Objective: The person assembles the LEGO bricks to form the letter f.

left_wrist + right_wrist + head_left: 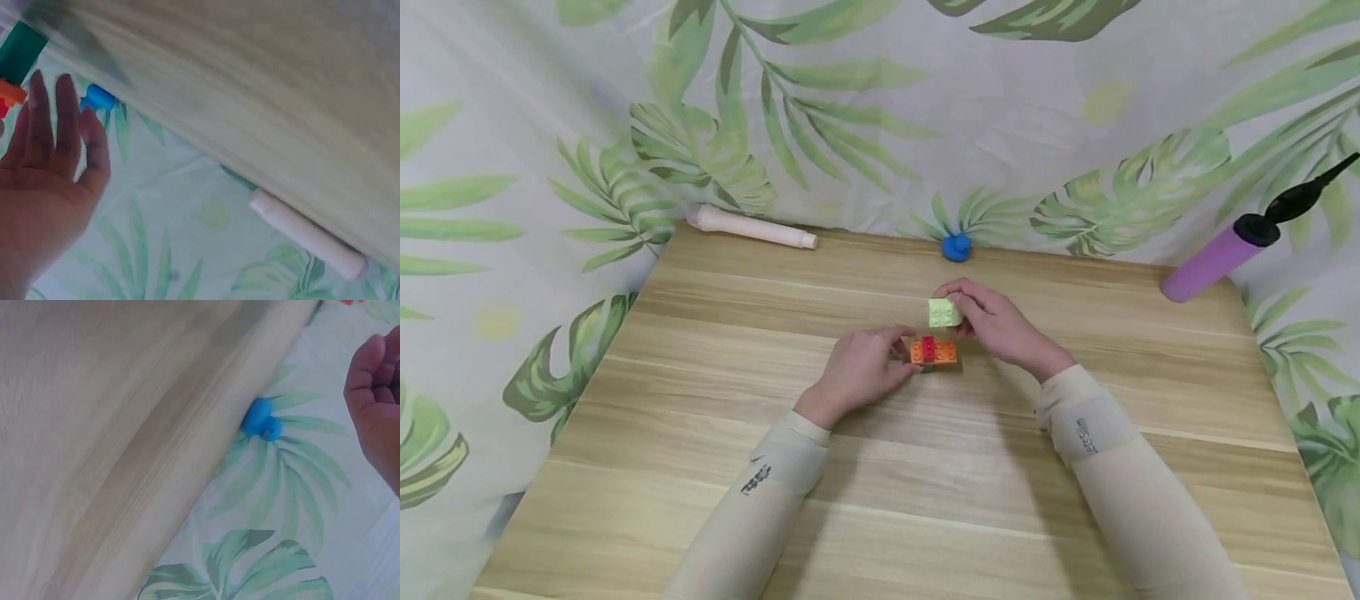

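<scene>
In the head view my left hand (867,364) pinches the left end of a small stack of toy bricks between thumb and forefinger. An orange brick (947,352) carries a narrow red brick (928,347) across its top; a dark green brick (22,53) forms the underside in the left wrist view. My right hand (992,323) holds a pale green studded brick (942,313) by its right side, just behind and above the stack. The right wrist view catches the curled outer fingers (365,369) of that hand, while the pale green brick is out of that frame.
A blue toy duck (957,247) sits at the table's back edge. Back left lies a whitish tube (756,229). A purple hand pump (1213,262) with a black nozzle stands at the back right. Leaf-patterned cloth (850,108) hangs behind the wooden table (700,375).
</scene>
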Tool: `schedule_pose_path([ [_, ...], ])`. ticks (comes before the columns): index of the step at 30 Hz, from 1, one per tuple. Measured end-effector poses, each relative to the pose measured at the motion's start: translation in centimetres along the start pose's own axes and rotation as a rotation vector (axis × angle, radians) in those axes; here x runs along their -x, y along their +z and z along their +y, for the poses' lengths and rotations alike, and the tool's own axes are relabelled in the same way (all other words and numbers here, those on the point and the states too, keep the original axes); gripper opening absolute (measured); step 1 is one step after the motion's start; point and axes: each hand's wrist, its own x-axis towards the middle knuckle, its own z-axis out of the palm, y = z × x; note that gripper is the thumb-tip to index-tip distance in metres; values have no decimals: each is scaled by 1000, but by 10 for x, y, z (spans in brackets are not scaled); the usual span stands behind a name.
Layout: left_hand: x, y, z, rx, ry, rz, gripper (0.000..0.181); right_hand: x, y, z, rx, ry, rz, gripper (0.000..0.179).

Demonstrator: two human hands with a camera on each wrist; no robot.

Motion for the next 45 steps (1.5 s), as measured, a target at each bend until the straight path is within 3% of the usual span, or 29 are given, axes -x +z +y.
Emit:
schedule_pose_path([
  [3,0,-8,3,-35,53,92,57,8,3,-4,-43,15,-21,31],
  [8,-1,-23,14,-27,209,271,53,15,7,-13,-34,17,-39,30],
  [13,-2,-27,23,-13,285,341,42,20,7,-22,18,16,-15,31],
  [16,-4,-28,26,27,272,333,38,23,5,-25,132,-39,26,29],
  [21,-7,-30,30,96,167,250,36,27,1,-27,347,-198,36,32],
  [26,-7,-30,29,122,125,187,37,28,0,-24,467,-289,38,41],
  [35,-8,-29,27,124,102,133,30,23,5,-17,500,-182,0,35],
  [45,-9,-23,24,114,83,85,28,22,8,-12,480,-146,-24,34],
])
